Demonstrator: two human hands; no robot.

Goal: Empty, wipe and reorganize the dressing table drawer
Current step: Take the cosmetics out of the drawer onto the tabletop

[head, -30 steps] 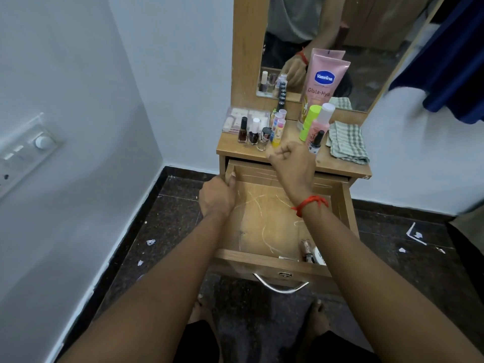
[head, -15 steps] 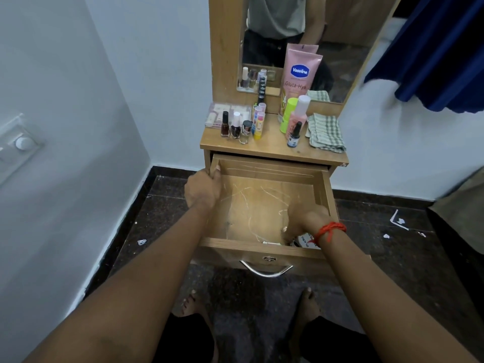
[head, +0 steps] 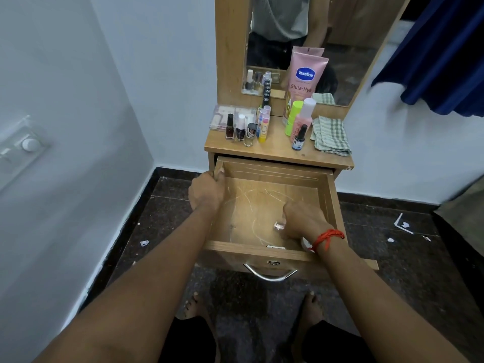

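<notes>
The wooden drawer (head: 328, 195) of the dressing table stands pulled out, its scratched bottom mostly bare. My left hand (head: 207, 191) grips the drawer's left wall near the back. Inside the drawer at the front right, my right hand (head: 301, 221) is closed around a small glittery bottle (head: 279, 226). A white round item (head: 306, 243) lies partly hidden under my right wrist. On the table top (head: 275, 150) stand several nail polish bottles (head: 239, 129), a pink Vaseline tube (head: 305, 77), a green stick (head: 293, 117) and a folded checked cloth (head: 331, 136).
A mirror (head: 340, 48) rises behind the table top. A white wall with a switch panel (head: 23, 150) is on the left. A blue curtain (head: 445, 53) hangs at the upper right. Paper scraps (head: 404, 225) lie on the dark floor. My bare feet are below the drawer handle (head: 269, 275).
My right hand came down from the table top's front edge into the drawer's front right corner and closed on the small bottle. My left hand stayed on the drawer's left wall.
</notes>
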